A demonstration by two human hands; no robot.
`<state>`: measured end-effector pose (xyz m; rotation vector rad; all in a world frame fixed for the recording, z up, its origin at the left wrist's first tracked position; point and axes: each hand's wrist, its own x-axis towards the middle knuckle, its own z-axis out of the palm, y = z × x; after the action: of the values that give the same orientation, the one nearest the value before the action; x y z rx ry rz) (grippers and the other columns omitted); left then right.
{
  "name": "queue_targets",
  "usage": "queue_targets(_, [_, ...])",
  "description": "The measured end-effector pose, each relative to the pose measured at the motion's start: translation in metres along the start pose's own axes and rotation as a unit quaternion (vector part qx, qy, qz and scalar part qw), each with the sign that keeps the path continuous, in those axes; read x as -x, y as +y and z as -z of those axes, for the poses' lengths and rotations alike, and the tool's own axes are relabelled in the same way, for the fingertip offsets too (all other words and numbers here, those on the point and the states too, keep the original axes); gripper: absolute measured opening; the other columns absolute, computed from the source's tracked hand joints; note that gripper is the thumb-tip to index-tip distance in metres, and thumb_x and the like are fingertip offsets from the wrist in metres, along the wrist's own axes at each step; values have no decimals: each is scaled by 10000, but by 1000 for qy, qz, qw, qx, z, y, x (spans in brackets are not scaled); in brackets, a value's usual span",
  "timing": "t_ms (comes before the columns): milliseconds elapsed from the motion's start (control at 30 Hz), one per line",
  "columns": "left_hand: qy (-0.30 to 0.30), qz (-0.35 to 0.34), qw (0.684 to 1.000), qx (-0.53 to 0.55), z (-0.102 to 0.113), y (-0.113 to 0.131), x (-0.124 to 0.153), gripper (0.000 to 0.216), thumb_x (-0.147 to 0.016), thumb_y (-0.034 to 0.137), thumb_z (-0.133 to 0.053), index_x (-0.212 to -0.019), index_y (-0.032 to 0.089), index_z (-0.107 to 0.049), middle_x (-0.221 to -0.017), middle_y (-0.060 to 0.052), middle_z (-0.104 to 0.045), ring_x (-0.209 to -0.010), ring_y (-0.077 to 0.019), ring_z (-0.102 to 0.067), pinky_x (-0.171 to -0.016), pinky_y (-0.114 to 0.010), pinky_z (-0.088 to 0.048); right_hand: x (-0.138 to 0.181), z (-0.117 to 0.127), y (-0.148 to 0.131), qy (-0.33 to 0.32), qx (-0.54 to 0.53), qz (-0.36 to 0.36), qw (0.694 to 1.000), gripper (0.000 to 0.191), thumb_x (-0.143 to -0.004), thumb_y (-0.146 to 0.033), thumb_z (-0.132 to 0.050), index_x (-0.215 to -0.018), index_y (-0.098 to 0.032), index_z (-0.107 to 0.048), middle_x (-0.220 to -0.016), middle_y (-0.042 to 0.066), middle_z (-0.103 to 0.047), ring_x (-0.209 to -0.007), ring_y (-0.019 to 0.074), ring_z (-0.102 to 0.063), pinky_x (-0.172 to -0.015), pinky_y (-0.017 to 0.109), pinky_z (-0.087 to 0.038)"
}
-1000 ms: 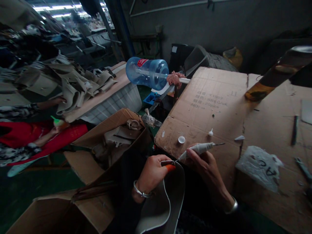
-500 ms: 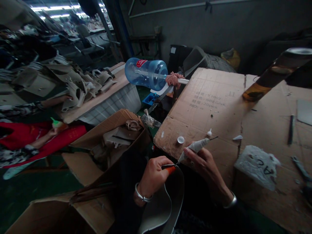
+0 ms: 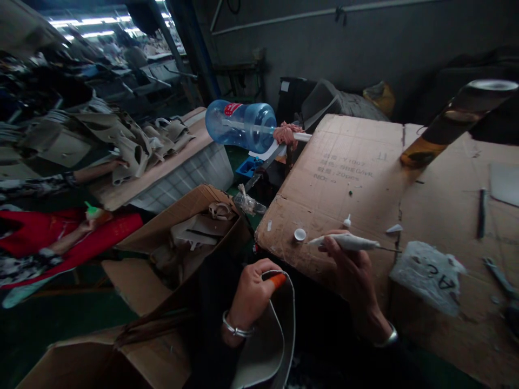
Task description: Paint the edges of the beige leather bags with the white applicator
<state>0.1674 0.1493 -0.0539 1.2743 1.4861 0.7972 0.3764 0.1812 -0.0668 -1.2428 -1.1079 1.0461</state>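
My left hand (image 3: pixel 252 292) is closed on the upper edge of a curved beige-grey sheet piece (image 3: pixel 259 354), which bends down in a loop below it. One finger wears an orange cover. My right hand (image 3: pixel 354 270) grips a slim white tapered tool (image 3: pixel 351 241), apparently wrapped, over the near edge of the cardboard. Its pale tip points left, and a thin dark rod sticks out at its right end. Tip and sheet edge are apart. Close to the tool are a small white cup (image 3: pixel 300 235) and a small white nozzle-like piece (image 3: pixel 347 221).
Cardboard (image 3: pixel 344 140) covers the table, bearing a dark bottle (image 3: pixel 450 127), a plastic bag (image 3: pixel 430 275) and a wrench (image 3: pixel 498 281). An open carton (image 3: pixel 141 289) stands left; beyond it lies a blue water jug (image 3: pixel 243 124). A co-worker's hand (image 3: pixel 115 165) touches beige pieces.
My right hand has drawn the white tool away from the sheet's edge, up and right, and the tool now lies nearly level. My left hand keeps its hold on the sheet.
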Motion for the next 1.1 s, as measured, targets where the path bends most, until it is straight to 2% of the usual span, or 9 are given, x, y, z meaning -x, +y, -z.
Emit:
queue_targets(133, [64,40,997,-7,19,-5,-8,126,-759,260,-669,-801,172,-750,-785,-26,-738,-775,-201,-650,-714,-273,-470,3,5,8,-15,107,74,991,185,-908,-405,-671,-1034,-272,-688,-1007,16,-690,-926,202,-624,-804,337,-467])
queue_targets(267, [40,40,998,-12,36,-11,-10,143,-759,263,-678,-826,175,-768,-848,-41,-761,-815,-209,-671,-741,-272,-484,6,9,11,-30,183,131,974,145,-908,-377,-680,-1031,-303,-699,-1025,16,-723,-944,219,-642,-834,374,-488])
queue_targets(400, [19,45,999,5,48,-16,-4,139,-761,280,-692,-813,169,-759,-819,-45,-748,-784,-201,-665,-732,-273,-491,6,14,14,-68,226,172,956,167,-917,-350,-675,-1081,-318,-691,-1009,18,-742,-931,227,-638,-816,394,-505])
queue_targets(533, [28,47,998,13,54,-18,5,132,-750,291,-701,-775,173,-755,-785,-38,-727,-758,-192,-645,-704,-271,-478,7,17,17,-95,254,197,942,217,-929,-320,-662,-1144,-341,-675,-1017,7,-747,-946,226,-619,-799,392,-514])
queue_targets(667, [19,31,999,25,56,-21,13,95,-731,256,-715,-741,176,-766,-851,-45,-714,-831,-197,-639,-779,-278,-473,7,18,17,-100,282,213,930,252,-926,-294,-668,-1171,-351,-664,-1043,-4,-745,-957,216,-610,-812,380,-512])
queue_targets(767, [15,32,999,34,57,-22,16,72,-718,228,-722,-728,175,-769,-850,-43,-701,-863,-199,-633,-818,-280,-460,7,18,17,-99,279,215,931,256,-927,-299,-665,-1177,-357,-667,-1050,-2,-746,-962,222,-615,-821,389,-510])
queue_targets(933, [13,48,998,49,60,-24,16,68,-728,222,-725,-743,169,-764,-832,-34,-693,-824,-184,-617,-784,-269,-447,8,16,19,-93,246,192,945,211,-922,-327,-666,-1131,-343,-696,-1044,10,-751,-956,229,-640,-837,405,-509])
queue_targets(1033, [1,49,997,57,60,-26,15,84,-758,233,-716,-776,165,-761,-824,-34,-695,-812,-181,-618,-771,-268,-450,8,13,16,-25,187,130,973,197,-890,-388,-699,-1071,-313,-714,-1051,21,-745,-948,229,-657,-843,397,-506])
queue_targets(1100, [-8,43,998,53,60,-28,15,87,-773,234,-716,-790,163,-763,-822,-34,-698,-819,-182,-620,-777,-269,-451,9,9,8,23,131,67,989,236,-874,-435,-707,-1060,-289,-711,-1017,26,-739,-901,218,-659,-782,363,-508])
